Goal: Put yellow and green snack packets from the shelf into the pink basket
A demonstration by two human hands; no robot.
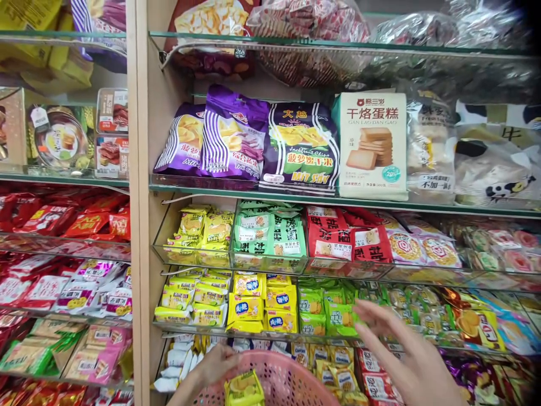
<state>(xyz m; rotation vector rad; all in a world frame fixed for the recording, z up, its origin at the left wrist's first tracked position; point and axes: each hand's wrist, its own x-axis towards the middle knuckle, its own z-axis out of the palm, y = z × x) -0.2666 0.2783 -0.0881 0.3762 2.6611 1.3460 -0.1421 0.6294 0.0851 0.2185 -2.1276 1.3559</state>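
My left hand [214, 365] grips the rim of a pink perforated plastic basket [291, 369] at the bottom of the view. Inside the basket lies a yellow snack packet [244, 388]; the basket's lower part is cut off by the frame. To the right, my right hand [403, 349] is raised with its fingers stretched out and apart, and nothing shows in it. Its fingertips are in front of the shelf row with green snack packets [340, 319]. Whether they touch a packet, I cannot tell. Yellow packets [280, 307] fill the compartment left of the green ones.
Glass shelves [253, 194] cross the view, with clear front lips. Purple chip bags [234, 135] and a white cake box [372, 146] stand above the small packets. A wooden upright [141, 225] divides this unit from another one with red packets [42, 217].
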